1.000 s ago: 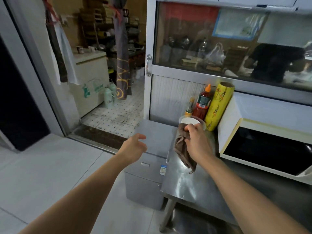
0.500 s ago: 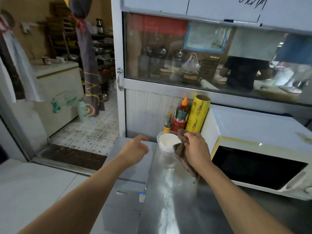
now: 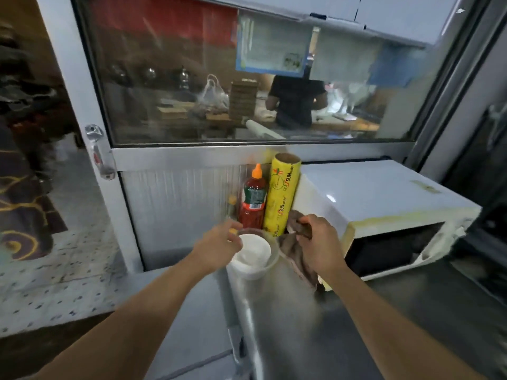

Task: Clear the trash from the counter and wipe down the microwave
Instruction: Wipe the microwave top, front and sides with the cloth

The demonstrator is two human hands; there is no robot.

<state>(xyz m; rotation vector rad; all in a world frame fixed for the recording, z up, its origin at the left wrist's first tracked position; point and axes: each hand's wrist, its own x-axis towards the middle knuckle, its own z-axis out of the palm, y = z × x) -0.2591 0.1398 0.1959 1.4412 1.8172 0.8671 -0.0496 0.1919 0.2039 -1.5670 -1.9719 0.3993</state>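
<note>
Since 1 second ago my left hand [image 3: 219, 244] went from hanging in the air to the cup [image 3: 253, 255], fingers curled on its rim at 9 o'clock, so I'd say the trash is about to leave the counter [image 3: 288, 325]. Right hand [image 3: 319, 242] grips the brown rag [image 3: 297, 249], just at 3 o'clock of the cup. Microwave [image 3: 384, 198] sits further right, white top, yellowed front edge, not wiped yet I think.

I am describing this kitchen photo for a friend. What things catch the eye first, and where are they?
The yellow roll and the red sauce bottle stand upright against the back wall, left of the white microwave. In front of them, the left hand touches the rim of a clear cup, while the right hand grips a brown cloth beside the microwave.
</note>
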